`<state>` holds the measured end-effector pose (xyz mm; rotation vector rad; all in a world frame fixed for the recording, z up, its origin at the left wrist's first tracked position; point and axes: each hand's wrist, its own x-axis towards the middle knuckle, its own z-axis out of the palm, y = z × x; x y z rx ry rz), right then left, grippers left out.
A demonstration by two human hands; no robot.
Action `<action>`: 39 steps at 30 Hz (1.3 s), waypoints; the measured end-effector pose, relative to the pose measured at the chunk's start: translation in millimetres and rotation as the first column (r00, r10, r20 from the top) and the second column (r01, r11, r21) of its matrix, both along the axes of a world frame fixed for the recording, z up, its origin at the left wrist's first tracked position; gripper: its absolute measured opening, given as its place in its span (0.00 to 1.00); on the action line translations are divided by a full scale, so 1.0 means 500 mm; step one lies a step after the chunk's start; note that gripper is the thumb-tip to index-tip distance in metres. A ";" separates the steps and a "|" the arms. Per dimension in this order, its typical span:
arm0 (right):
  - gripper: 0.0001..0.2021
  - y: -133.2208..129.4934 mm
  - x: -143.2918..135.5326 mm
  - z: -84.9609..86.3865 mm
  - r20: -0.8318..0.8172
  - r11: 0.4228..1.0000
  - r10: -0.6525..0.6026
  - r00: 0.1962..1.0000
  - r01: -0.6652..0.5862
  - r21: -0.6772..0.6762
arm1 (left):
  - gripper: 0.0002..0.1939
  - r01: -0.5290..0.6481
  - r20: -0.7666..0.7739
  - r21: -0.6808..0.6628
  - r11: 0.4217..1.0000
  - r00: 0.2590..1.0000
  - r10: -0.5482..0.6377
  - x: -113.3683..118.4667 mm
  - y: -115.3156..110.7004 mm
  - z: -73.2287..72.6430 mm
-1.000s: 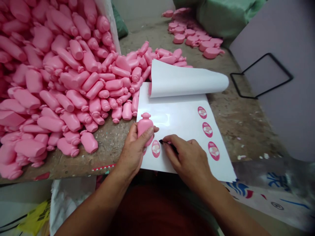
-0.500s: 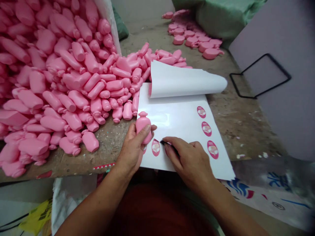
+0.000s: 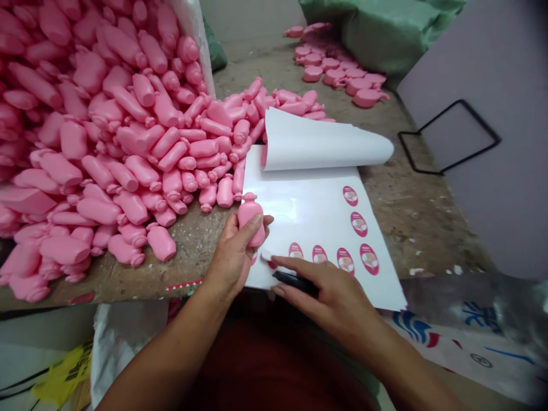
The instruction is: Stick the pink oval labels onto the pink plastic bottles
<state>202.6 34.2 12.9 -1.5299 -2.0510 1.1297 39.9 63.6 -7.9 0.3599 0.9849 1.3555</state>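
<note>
My left hand [image 3: 233,254] is closed around a pink plastic bottle [image 3: 250,214], upright, thumb across its front. Just right of it, my right hand [image 3: 331,288] grips a slim black tool [image 3: 295,281]; its exact kind is unclear. At the right index fingertip a small oval sticker [image 3: 269,258] stands partly raised, its white underside showing. Both hands are over a white sticker sheet [image 3: 308,202], where several pink oval labels [image 3: 370,258] remain along the bottom and right side. Part of the bottom row is covered by my hands.
A big heap of pink bottles [image 3: 98,211] spills from a white-edged container on the left. The top sheet [image 3: 325,145] is curled back. More pink bottles [image 3: 359,85] lie at the back by a green sack [image 3: 385,34]. On the right is a black wire frame [image 3: 449,137].
The black tool has swung down into my right palm, and an oval sticker has come up off the sheet at my fingertip. My left hand keeps holding the bottle.
</note>
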 end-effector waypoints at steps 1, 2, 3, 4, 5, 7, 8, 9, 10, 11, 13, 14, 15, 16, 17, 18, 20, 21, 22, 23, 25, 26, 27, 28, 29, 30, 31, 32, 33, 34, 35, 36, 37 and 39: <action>0.14 -0.004 0.001 0.008 -0.125 0.998 -0.029 0.992 0.022 -0.061 | 0.17 0.003 -0.001 0.000 1.000 1.000 -0.003 0.000 0.000 -0.001; 0.10 -0.006 0.002 0.016 -0.240 0.992 -0.080 0.968 0.053 -0.118 | 0.17 0.008 -0.006 -0.001 1.000 1.000 -0.008 -0.001 0.001 -0.001; 0.07 -0.006 0.003 0.024 -0.327 0.982 -0.144 0.934 0.095 -0.161 | 0.17 0.013 -0.013 -0.001 1.000 1.000 -0.013 -0.002 0.001 -0.001; 0.06 -0.004 0.004 0.029 -0.379 0.971 -0.211 0.901 0.148 -0.190 | 0.18 0.020 -0.023 -0.003 1.000 1.000 -0.020 -0.002 0.001 0.000; 0.07 0.001 0.004 0.033 -0.405 0.957 -0.274 0.872 0.206 -0.203 | 0.18 0.026 -0.037 -0.005 1.000 0.999 -0.026 -0.003 0.000 0.002; 0.09 0.013 0.004 0.034 -0.429 0.933 -0.356 0.830 0.293 -0.207 | 0.17 0.048 -0.079 -0.010 0.999 0.996 -0.048 -0.002 -0.005 0.010; 0.09 0.019 0.003 0.032 -0.443 0.928 -0.372 0.816 0.310 -0.208 | 0.17 0.064 -0.100 -0.009 0.998 0.993 -0.065 -0.001 -0.009 0.016; 0.09 0.024 0.002 0.029 -0.460 0.925 -0.378 0.803 0.313 -0.214 | 0.18 0.085 -0.114 -0.006 0.996 0.990 -0.085 0.001 -0.013 0.022; 0.10 0.028 0.001 0.025 -0.479 0.924 -0.382 0.791 0.311 -0.223 | 0.19 0.108 -0.115 -0.003 0.994 0.987 -0.108 0.003 -0.019 0.028; 0.11 0.031 -0.001 0.021 -0.495 0.922 -0.386 0.778 0.308 -0.234 | 0.20 0.133 -0.100 -0.001 0.991 0.986 -0.133 0.006 -0.026 0.035; 0.12 0.030 -0.004 0.015 -0.520 0.913 -0.406 0.752 0.307 -0.269 | 0.20 0.179 -0.027 -0.010 0.984 0.984 -0.179 0.013 -0.040 0.046; 0.12 0.029 -0.006 0.013 -0.532 0.907 -0.418 0.737 0.307 -0.288 | 0.19 0.194 0.020 -0.021 0.981 0.981 -0.194 0.017 -0.046 0.051; 0.12 0.026 -0.007 0.013 -0.542 0.903 -0.427 0.724 0.304 -0.305 | 0.18 0.205 0.067 -0.031 0.978 0.977 -0.203 0.020 -0.052 0.054; 0.12 0.024 -0.008 0.014 -0.551 0.902 -0.429 0.716 0.298 -0.313 | 0.16 0.213 0.111 -0.038 0.976 0.972 -0.208 0.023 -0.057 0.057; 0.12 0.021 -0.009 0.017 -0.556 0.904 -0.422 0.716 0.290 -0.313 | 0.15 0.217 0.148 -0.044 0.975 0.967 -0.209 0.026 -0.062 0.059; 0.11 0.019 -0.010 0.020 -0.553 0.910 -0.409 0.726 0.280 -0.305 | 0.14 0.216 0.179 -0.050 0.975 0.962 -0.204 0.028 -0.065 0.060; 0.10 0.016 -0.010 0.029 -0.531 0.924 -0.376 0.759 0.263 -0.279 | 0.14 0.206 0.221 -0.067 0.976 0.957 -0.187 0.031 -0.069 0.063; 0.09 0.016 -0.009 0.034 -0.518 0.928 -0.364 0.774 0.256 -0.270 | 0.15 0.203 0.233 -0.078 0.976 0.956 -0.180 0.031 -0.070 0.064; 0.09 0.016 -0.009 0.038 -0.508 0.931 -0.357 0.784 0.253 -0.263 | 0.17 0.202 0.239 -0.087 0.975 0.955 -0.176 0.032 -0.071 0.066; 0.09 0.017 -0.009 0.042 -0.500 0.932 -0.354 0.791 0.253 -0.261 | 0.18 0.204 0.240 -0.093 0.975 0.954 -0.177 0.033 -0.072 0.067; 0.09 0.018 -0.010 0.047 -0.489 0.932 -0.352 0.798 0.253 -0.258 | 0.20 0.216 0.231 -0.088 0.972 0.954 -0.191 0.035 -0.073 0.069; 0.09 0.019 -0.010 0.048 -0.484 0.933 -0.351 0.802 0.253 -0.257 | 0.20 0.221 0.220 -0.080 0.972 0.955 -0.199 0.036 -0.073 0.069; 0.09 0.020 -0.010 0.048 -0.477 0.933 -0.349 0.807 0.254 -0.254 | 0.20 0.222 0.205 -0.071 0.973 0.957 -0.203 0.037 -0.074 0.068; 0.09 0.021 -0.011 0.048 -0.467 0.934 -0.348 0.812 0.256 -0.251 | 0.20 0.220 0.192 -0.061 0.973 0.960 -0.205 0.038 -0.075 0.066; 0.09 0.022 -0.011 0.046 -0.459 0.934 -0.347 0.818 0.258 -0.246 | 0.21 0.219 0.180 -0.054 0.974 0.962 -0.206 0.039 -0.076 0.064; 0.09 0.022 -0.012 0.045 -0.452 0.936 -0.343 0.823 0.258 -0.241 | 0.21 0.217 0.173 -0.048 0.975 0.963 -0.205 0.040 -0.077 0.061; 0.09 0.023 -0.012 0.043 -0.446 0.936 -0.342 0.827 0.260 -0.235 | 0.21 0.213 0.169 -0.043 0.976 0.964 -0.203 0.041 -0.078 0.059; 0.09 0.023 -0.012 0.041 -0.445 0.938 -0.340 0.829 0.261 -0.230 | 0.21 0.208 0.167 -0.040 0.977 0.966 -0.199 0.041 -0.078 0.057; 0.09 0.023 -0.012 0.040 -0.447 0.939 -0.337 0.828 0.260 -0.227 | 0.21 0.205 0.167 -0.037 0.978 0.966 -0.196 0.041 -0.079 0.055; 0.09 0.023 -0.012 0.038 -0.452 0.939 -0.337 0.826 0.259 -0.226 | 0.21 0.202 0.166 -0.033 0.979 0.967 -0.194 0.042 -0.079 0.054; 0.10 0.023 -0.012 0.037 -0.456 0.939 -0.337 0.823 0.259 -0.227 | 0.21 0.200 0.165 -0.030 0.979 0.967 -0.193 0.042 -0.080 0.054; 0.10 0.023 -0.013 0.037 -0.458 0.938 -0.339 0.822 0.260 -0.229 | 0.21 0.201 0.164 -0.028 0.979 0.967 -0.194 0.042 -0.080 0.054; 0.10 0.023 -0.014 0.037 -0.458 0.937 -0.343 0.820 0.262 -0.233 | 0.21 0.201 0.164 -0.027 0.979 0.967 -0.194 0.042 -0.080 0.055; 0.10 0.024 -0.015 0.037 -0.456 0.934 -0.350 0.819 0.264 -0.242 | 0.22 0.194 0.164 -0.025 0.981 0.969 -0.187 0.043 -0.079 0.055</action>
